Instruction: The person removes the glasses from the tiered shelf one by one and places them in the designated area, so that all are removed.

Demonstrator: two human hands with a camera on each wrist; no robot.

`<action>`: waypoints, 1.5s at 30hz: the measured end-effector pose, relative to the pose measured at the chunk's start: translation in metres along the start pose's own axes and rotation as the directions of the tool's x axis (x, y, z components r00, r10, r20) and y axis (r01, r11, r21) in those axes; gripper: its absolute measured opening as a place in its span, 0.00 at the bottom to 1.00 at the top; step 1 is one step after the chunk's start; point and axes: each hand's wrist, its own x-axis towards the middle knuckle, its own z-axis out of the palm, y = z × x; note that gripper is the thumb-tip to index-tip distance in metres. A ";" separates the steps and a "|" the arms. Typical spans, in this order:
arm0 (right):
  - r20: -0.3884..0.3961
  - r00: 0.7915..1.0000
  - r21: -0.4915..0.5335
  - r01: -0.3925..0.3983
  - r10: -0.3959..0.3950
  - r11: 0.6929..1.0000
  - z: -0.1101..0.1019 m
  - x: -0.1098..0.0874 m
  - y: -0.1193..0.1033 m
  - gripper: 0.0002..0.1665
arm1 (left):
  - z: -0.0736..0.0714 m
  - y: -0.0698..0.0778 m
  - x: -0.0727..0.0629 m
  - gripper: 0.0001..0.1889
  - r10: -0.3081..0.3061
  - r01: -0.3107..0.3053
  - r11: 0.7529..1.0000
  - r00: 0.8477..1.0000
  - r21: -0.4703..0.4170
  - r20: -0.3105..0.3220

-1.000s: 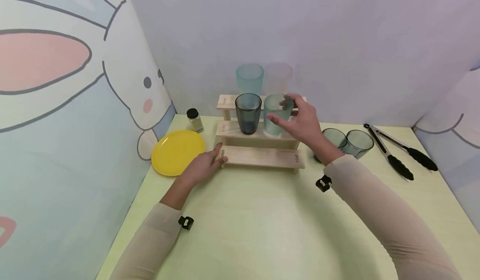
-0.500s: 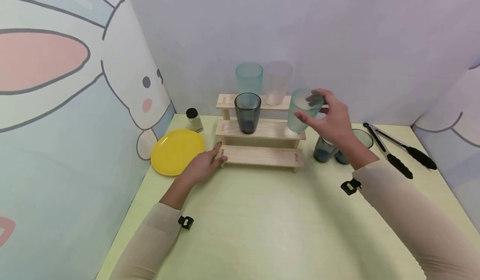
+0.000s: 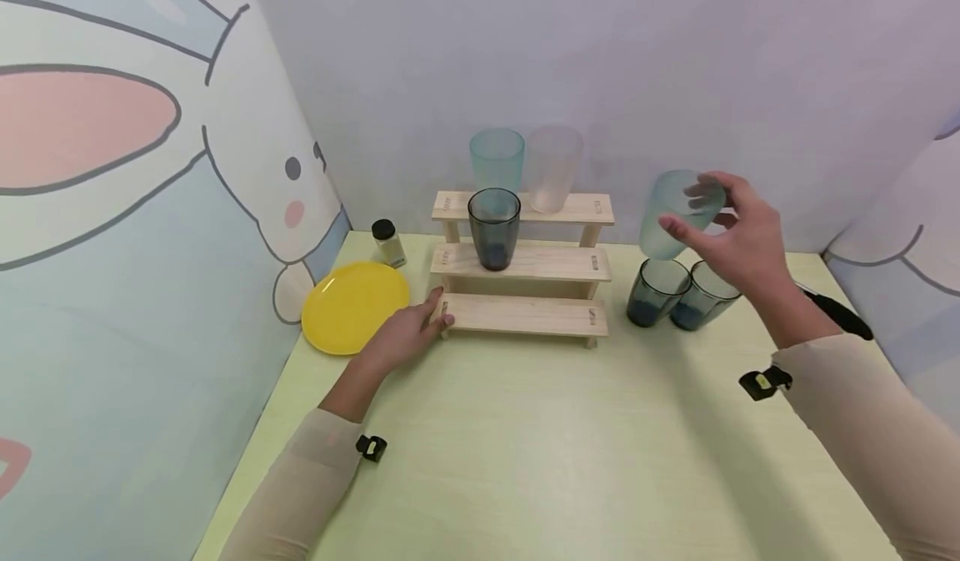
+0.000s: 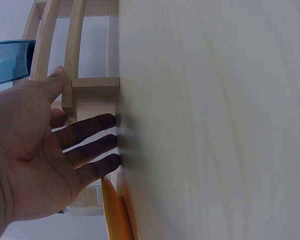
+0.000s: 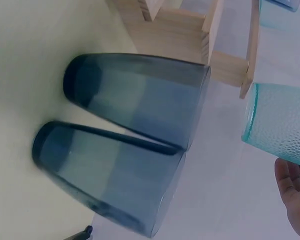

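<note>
My right hand (image 3: 750, 240) grips a pale teal frosted tumbler (image 3: 671, 223) in the air, thumb on the near side and fingers behind. In the right wrist view the tumbler's textured side (image 5: 285, 127) shows above two smoky grey glasses, (image 5: 135, 100) standing close together. A three-step wooden rack (image 3: 525, 315) stands at the wall. My left hand (image 3: 397, 336) pinches the left end of its lowest step; in the left wrist view the other fingers (image 4: 92, 145) stretch out toward the tabletop. One smoky glass (image 3: 493, 232) stands on the middle step.
On the top step stand a teal tumbler (image 3: 497, 159) and a clear frosted one (image 3: 553, 169). A yellow plate (image 3: 356, 307) and a small black-lidded jar (image 3: 388, 244) are at left. Tongs (image 3: 840, 315) lie at right, partly behind my right arm.
My right hand has lifted the pale teal tumbler off the middle step and carried it right, over the two smoky glasses. The left hand has stayed at the rack's end.
</note>
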 end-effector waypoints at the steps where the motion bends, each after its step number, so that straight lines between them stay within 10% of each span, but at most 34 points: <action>1: -0.005 1.000 0.005 -0.012 0.012 1.000 -0.003 0.000 0.004 0.45 | 0.000 0.000 0.000 0.45 -0.001 0.001 1.000 1.000 0.000 0.000; 30: -0.084 0.945 -0.069 -0.323 0.318 0.944 -0.082 -0.018 0.086 0.50 | 0.000 0.002 -0.001 0.45 -0.015 0.015 1.000 1.000 -0.013 0.002; 45: 0.032 0.956 -0.209 -0.279 0.291 0.937 -0.081 -0.043 0.135 0.55 | 0.000 0.003 -0.003 0.46 0.004 -0.004 1.000 1.000 -0.009 -0.005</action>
